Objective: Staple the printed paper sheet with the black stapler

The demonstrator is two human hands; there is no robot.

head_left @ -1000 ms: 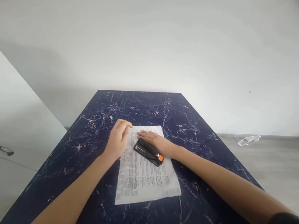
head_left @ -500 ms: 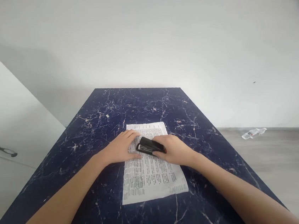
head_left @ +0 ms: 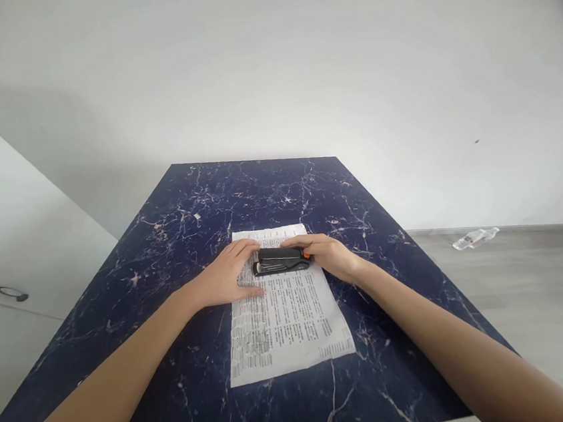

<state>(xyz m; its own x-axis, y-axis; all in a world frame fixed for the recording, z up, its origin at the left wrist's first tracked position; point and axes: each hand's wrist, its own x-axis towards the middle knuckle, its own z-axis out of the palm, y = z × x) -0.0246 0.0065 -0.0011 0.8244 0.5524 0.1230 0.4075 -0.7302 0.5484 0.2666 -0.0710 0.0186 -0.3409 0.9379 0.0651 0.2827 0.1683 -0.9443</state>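
Observation:
A black stapler with an orange bit at its right end rests across a printed sheet of paper, over the upper part of the text. My right hand is at the stapler's right end, fingers along its far side; the thumb is mostly hidden. My left hand lies on the paper's left edge, thumb and fingers spread apart. Its fingertips come close to the stapler's left end, and whether they touch it is hard to see.
The paper lies on a dark blue marbled table. Beyond it is a white wall. A white cabinet door with a dark handle stands at left. Crumpled clear plastic lies on the floor at right.
The stapler has turned from slanting to nearly level with the paper's top edge and moved slightly away from me. My right hand has shifted toward its right end. My left hand stays put.

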